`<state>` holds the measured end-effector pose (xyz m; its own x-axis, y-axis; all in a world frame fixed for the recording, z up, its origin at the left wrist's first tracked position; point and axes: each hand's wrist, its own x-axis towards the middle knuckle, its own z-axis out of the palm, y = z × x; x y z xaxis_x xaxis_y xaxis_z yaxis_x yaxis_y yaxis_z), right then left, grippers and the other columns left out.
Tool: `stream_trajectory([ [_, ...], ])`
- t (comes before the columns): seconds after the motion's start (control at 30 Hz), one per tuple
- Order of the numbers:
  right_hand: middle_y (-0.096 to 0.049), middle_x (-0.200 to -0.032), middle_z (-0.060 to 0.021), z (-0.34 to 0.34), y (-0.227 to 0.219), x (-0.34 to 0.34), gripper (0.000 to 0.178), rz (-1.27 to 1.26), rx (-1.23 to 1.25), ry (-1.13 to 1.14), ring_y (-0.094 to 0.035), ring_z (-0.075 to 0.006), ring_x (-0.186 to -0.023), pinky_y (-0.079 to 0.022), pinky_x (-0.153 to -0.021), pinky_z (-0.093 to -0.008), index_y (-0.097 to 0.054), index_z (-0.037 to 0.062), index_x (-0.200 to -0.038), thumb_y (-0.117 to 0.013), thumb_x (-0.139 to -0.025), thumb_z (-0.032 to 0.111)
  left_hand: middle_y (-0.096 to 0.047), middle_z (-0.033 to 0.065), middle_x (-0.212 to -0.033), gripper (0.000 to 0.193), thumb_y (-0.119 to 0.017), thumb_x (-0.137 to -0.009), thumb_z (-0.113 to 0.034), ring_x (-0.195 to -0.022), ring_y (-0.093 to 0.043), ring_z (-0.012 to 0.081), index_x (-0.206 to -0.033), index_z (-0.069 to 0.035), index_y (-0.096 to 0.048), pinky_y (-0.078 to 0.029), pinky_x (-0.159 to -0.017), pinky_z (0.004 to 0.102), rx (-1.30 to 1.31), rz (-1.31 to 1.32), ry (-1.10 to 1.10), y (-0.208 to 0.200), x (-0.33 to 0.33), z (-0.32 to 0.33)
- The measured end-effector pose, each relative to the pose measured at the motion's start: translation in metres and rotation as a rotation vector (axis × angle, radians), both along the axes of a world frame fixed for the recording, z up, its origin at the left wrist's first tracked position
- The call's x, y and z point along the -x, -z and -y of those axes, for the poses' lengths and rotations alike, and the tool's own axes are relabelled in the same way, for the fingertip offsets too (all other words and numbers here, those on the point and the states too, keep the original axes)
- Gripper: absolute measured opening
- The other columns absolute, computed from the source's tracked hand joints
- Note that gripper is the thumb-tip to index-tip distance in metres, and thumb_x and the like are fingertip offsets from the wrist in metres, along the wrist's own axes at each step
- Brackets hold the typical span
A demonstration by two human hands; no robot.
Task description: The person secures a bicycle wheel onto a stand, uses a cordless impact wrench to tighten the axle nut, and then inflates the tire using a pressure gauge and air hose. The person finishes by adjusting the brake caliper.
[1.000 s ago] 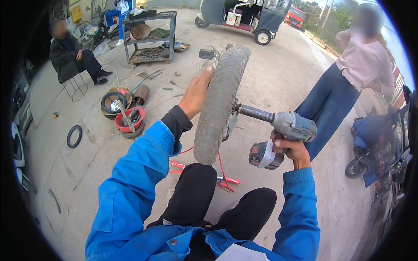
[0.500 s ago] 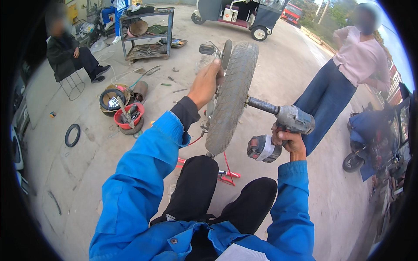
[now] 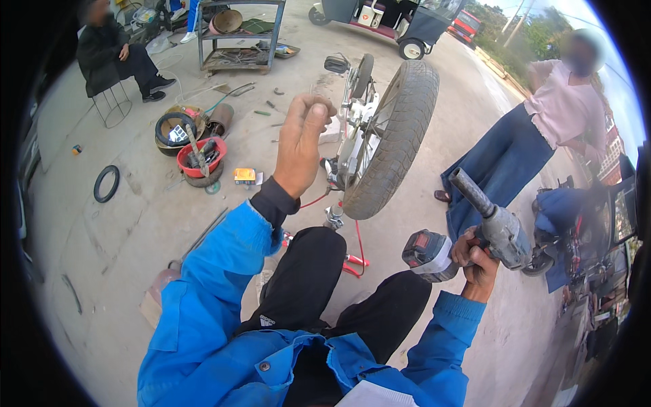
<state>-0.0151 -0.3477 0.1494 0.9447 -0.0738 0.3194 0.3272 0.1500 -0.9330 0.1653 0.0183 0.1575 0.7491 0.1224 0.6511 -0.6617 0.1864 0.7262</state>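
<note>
My right hand (image 3: 477, 263) grips a cordless impact wrench (image 3: 508, 237) by its handle. Its long socket (image 3: 472, 192) points up and left, apart from the wheel; the battery pack (image 3: 431, 256) faces my knees. Before me stands a bike wheel with a dirty, treaded tyre (image 3: 404, 136), leaning to the right, with spokes and a white frame part (image 3: 358, 129) on its left side. My left hand (image 3: 303, 144) is raised just left of that frame part, touching nothing I can see. Its fingers are stretched and slightly bent, with the thumb alongside.
On the left lie a red basin of tools (image 3: 202, 161), an inner tube (image 3: 106, 184) and a small yellow box (image 3: 245, 176). Behind stands a metal tool cart (image 3: 237, 51). A person in pink (image 3: 566, 108) stands at right; another person (image 3: 112, 51) sits at left. A three-wheeler (image 3: 380, 24) is parked behind.
My left hand has come off the wheel's left side and moved left. The impact wrench has come away from the axle, down and right, its socket now tilted upward. The wheel sits further right in view.
</note>
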Motion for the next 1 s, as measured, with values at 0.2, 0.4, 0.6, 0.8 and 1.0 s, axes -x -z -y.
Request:
stream_trajectory([
  [0.2, -0.056, -0.071, -0.0031, -0.068, -0.022, 0.076, 0.063, 0.107, 0.057, -0.007, -0.054, -0.0156, -0.054, -0.047, -0.056, -0.0338, -0.064, 0.0008, -0.117, -0.095, -0.082, 0.044, -0.068, 0.0200, -0.110, 0.037, -0.076, -0.098, -0.017, -0.094, -0.067, 0.0288, -0.125, -0.001, -0.057, -0.056, -0.086, 0.0413, -0.162, 0.335, 0.187, 0.057, 0.183, -0.014],
  [0.4, -0.065, -0.095, -0.0067, -0.171, -0.031, 0.101, 0.069, -0.230, 0.069, -0.125, -0.064, -0.0176, -0.085, -0.052, -0.074, -0.0339, -0.061, 0.0004, -0.135, -0.095, -0.085, 0.034, -0.061, 0.0215, -0.138, 0.082, -0.097, -0.078, -0.033, -0.116, -0.066, 0.0392, -0.143, -0.006, -0.054, -0.055, -0.093, 0.0483, -0.441, 0.296, 0.157, 0.060, 0.257, 0.004],
  [0.6, -0.067, -0.134, -0.0159, -0.238, -0.047, 0.078, 0.075, -0.234, 0.226, -0.505, -0.063, -0.0238, -0.128, -0.050, -0.112, -0.0398, -0.050, -0.0005, -0.155, -0.088, -0.091, 0.007, -0.060, 0.0252, -0.136, 0.079, -0.098, -0.073, -0.029, -0.120, -0.063, 0.0449, -0.136, 0.000, -0.060, -0.054, -0.102, 0.0515, -0.477, -0.124, -0.069, 0.049, 0.268, -0.049],
  [0.8, -0.061, -0.141, -0.0338, -0.285, -0.055, 0.045, 0.086, 0.036, 0.490, -0.643, -0.064, -0.0378, -0.130, -0.047, -0.113, -0.0414, -0.029, -0.0124, -0.164, -0.074, -0.096, 0.013, -0.075, 0.0193, -0.119, 0.033, -0.076, -0.099, -0.014, -0.106, -0.073, 0.0377, -0.129, -0.001, -0.072, -0.057, -0.095, 0.0449, -0.425, -0.154, -0.363, 0.045, 0.259, -0.087],
  [1.0, -0.080, -0.110, -0.0192, -0.241, -0.056, 0.029, 0.028, 0.390, 0.588, 0.031, -0.079, -0.0252, -0.103, -0.061, -0.093, -0.0367, -0.073, -0.0072, -0.123, -0.077, -0.099, 0.006, -0.075, 0.0132, -0.111, 0.046, -0.064, -0.111, -0.038, -0.094, -0.068, 0.0183, -0.131, 0.004, -0.065, -0.055, -0.084, 0.0334, -0.113, -0.306, -0.137, 0.056, 0.199, -0.130],
])
